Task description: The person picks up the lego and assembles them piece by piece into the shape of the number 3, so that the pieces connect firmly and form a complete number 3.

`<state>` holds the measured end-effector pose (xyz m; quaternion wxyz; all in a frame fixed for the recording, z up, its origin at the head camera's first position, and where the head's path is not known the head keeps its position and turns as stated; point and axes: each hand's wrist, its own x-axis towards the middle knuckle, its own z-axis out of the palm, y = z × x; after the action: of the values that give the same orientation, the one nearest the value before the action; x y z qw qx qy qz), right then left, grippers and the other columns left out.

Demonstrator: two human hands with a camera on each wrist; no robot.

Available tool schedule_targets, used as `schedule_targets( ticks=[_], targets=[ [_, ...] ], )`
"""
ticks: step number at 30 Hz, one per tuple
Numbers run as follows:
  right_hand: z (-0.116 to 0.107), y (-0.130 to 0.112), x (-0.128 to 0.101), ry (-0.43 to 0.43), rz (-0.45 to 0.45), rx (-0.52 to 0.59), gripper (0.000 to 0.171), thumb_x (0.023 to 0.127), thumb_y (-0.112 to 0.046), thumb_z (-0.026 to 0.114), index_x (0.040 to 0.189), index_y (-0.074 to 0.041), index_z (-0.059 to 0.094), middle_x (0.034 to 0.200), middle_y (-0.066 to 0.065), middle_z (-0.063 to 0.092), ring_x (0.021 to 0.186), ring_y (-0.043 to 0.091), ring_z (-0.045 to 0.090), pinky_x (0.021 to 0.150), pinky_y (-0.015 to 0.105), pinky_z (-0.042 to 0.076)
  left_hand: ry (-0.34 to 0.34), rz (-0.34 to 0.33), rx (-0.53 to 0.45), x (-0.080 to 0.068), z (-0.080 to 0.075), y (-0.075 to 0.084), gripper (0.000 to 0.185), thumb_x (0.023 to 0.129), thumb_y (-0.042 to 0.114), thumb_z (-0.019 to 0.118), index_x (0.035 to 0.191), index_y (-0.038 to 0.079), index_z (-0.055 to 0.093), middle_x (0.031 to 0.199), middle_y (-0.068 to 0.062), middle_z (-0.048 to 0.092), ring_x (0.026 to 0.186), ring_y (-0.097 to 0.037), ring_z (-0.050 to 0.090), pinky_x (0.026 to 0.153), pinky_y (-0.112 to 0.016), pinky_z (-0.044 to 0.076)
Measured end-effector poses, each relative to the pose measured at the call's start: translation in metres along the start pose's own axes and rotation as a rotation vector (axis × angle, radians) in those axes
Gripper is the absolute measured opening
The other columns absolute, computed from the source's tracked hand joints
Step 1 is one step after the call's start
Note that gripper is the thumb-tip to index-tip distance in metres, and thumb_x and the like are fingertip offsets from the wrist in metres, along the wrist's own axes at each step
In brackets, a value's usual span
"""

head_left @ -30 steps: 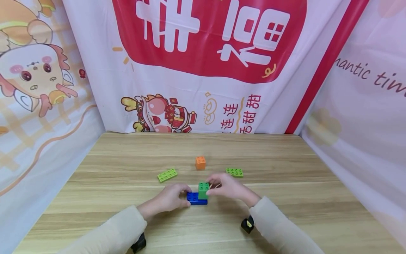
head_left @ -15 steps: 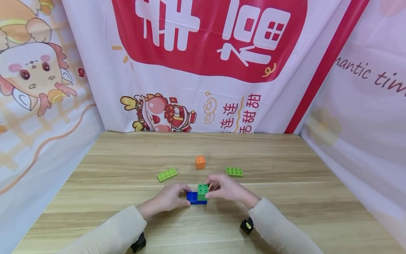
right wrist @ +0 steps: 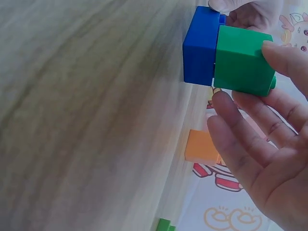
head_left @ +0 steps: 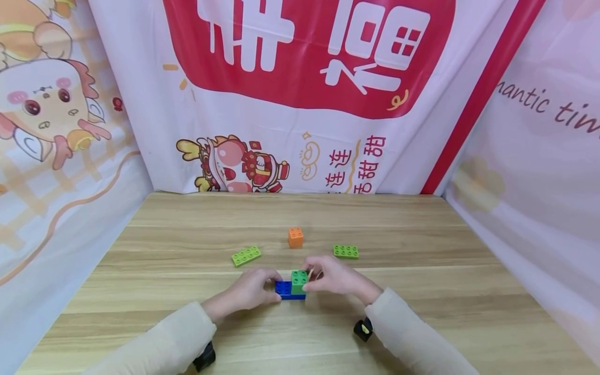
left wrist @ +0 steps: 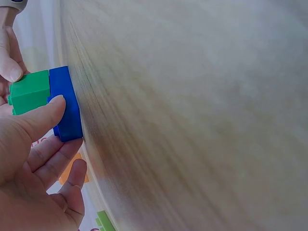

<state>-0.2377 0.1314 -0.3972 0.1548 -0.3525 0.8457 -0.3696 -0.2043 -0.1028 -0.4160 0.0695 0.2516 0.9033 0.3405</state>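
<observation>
Hanging behind the work, a white cloth (head_left: 262, 120) with a red panel forms the backdrop, flanked by a left side cloth (head_left: 108, 219) and a right side cloth (head_left: 529, 208). Before it spreads a wood-grain table (head_left: 300, 338). A left sleeve (head_left: 159, 338) and a right sleeve (head_left: 417, 333) reach in from the near edge. At center, a person's left hand (head_left: 250, 289) pinches the left end of a blue brick (head_left: 283, 288), thumb near and fingers far, while the right hand (head_left: 335, 276) grips a green brick (head_left: 299, 282) between thumb and fingertips. The blue brick lies flat on the tabletop between the hands, its left studs exposed. Beyond them rest a left lime-green brick (head_left: 246, 256), set at an angle, and a right lime-green brick (head_left: 346, 252), nearly square to the table. The green brick stands upright on the blue brick's right half; whether it is fully pressed down cannot be told. An orange brick (head_left: 296, 238) sits farther back, between the lime-green pair and apart from both.
</observation>
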Motion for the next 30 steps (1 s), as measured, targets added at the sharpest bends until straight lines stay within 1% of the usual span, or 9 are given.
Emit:
schedule_targets(
  ticks=[4, 9, 12, 16, 21, 30],
  targets=[
    [-0.0009, -0.0026, 0.0023, -0.009, -0.002, -0.022, 0.021, 0.081, -0.017, 0.072, 0.097, -0.011, 0.059, 0.088, -0.005, 0.062, 0.075, 0.012, 0.061, 0.066, 0.025, 0.05, -0.004, -0.007, 0.001, -0.0003, -0.0018, 0.0005, 0.031, 0.075, 0.014, 0.076, 0.104, 0.005, 0.065, 0.101, -0.006, 0.063, 0.096, -0.024, 0.055, 0.084, -0.045, 0.043],
    [-0.0019, -0.0052, 0.0035, -0.016, 0.011, -0.011, 0.021, 0.08, -0.016, 0.072, 0.096, -0.011, 0.059, 0.087, -0.003, 0.062, 0.072, 0.014, 0.06, 0.063, 0.026, 0.05, -0.01, -0.017, 0.012, -0.0006, -0.0028, 0.0006, 0.032, 0.075, 0.015, 0.076, 0.104, 0.006, 0.065, 0.101, -0.005, 0.063, 0.097, -0.024, 0.056, 0.085, -0.045, 0.043],
    [-0.0027, -0.0049, 0.0033, -0.02, 0.022, 0.005, 0.021, 0.081, -0.017, 0.072, 0.097, -0.013, 0.059, 0.089, -0.005, 0.062, 0.074, 0.014, 0.061, 0.065, 0.026, 0.05, -0.006, -0.023, 0.011, -0.0004, -0.0036, 0.0017, 0.032, 0.075, 0.014, 0.076, 0.104, 0.006, 0.065, 0.102, -0.006, 0.063, 0.098, -0.025, 0.056, 0.085, -0.046, 0.042],
    [-0.0032, -0.0012, 0.0028, -0.019, 0.02, 0.012, 0.022, 0.081, -0.02, 0.072, 0.098, -0.014, 0.059, 0.093, -0.006, 0.062, 0.08, 0.012, 0.062, 0.069, 0.025, 0.05, -0.002, -0.012, 0.01, 0.0004, -0.0035, 0.0021, 0.032, 0.075, 0.014, 0.077, 0.103, 0.005, 0.065, 0.101, -0.007, 0.064, 0.097, -0.026, 0.056, 0.085, -0.047, 0.042],
    [-0.0029, 0.0031, 0.0016, -0.01, 0.013, 0.014, 0.025, 0.081, -0.021, 0.072, 0.099, -0.012, 0.059, 0.095, -0.005, 0.061, 0.083, 0.012, 0.062, 0.072, 0.024, 0.049, 0.0, -0.006, 0.017, 0.0013, -0.0015, 0.0004, 0.032, 0.074, 0.015, 0.077, 0.103, 0.006, 0.066, 0.101, -0.006, 0.064, 0.097, -0.025, 0.056, 0.085, -0.046, 0.042],
    [-0.0045, 0.0006, -0.0005, -0.005, 0.042, 0.041, 0.036, 0.079, -0.023, 0.074, 0.109, -0.009, 0.06, 0.099, -0.002, 0.061, 0.085, 0.015, 0.061, 0.072, 0.025, 0.049, -0.004, -0.004, 0.026, 0.0017, 0.0011, -0.0041, 0.032, 0.075, 0.017, 0.077, 0.103, 0.006, 0.066, 0.101, -0.005, 0.064, 0.098, -0.024, 0.056, 0.085, -0.046, 0.042]
  ],
)
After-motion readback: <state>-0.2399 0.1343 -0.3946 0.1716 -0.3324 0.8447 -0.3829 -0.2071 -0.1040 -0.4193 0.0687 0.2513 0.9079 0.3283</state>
